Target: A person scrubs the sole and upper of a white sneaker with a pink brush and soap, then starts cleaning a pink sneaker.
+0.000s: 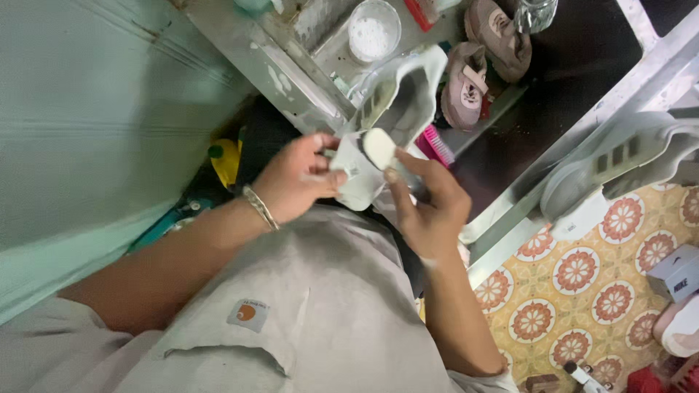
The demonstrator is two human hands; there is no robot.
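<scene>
The left hand (295, 178) is gripping the near end of a white shoe (389, 109), fingers curled closed around its heel part, thumb lying on top. A metal bangle (260, 207) is sitting on that wrist. The shoe is extending up and away from the hand, its striped side panel facing the camera and its open collar turned toward the right hand.

The right hand (429, 204) is closing on a small white oval pad (378, 148), pinching it between thumb and fingertips. The pad is resting against the shoe's heel area, just between the two hands, touching the shoe. Whether the pad is a sponge or a brush cannot be told.

Both hands are working above the person's lap, which is covered by a grey garment (320, 320).

Beyond the shoe, a round tub of white powder (373, 30) is sitting on a grey ledge (291, 73). A pair of pinkish children's shoes (484, 58) is lying to its right, with a pink brush (435, 144) just below them. A second white shoe (619, 160) is resting well apart at the right, above the patterned floor tiles (582, 284).
</scene>
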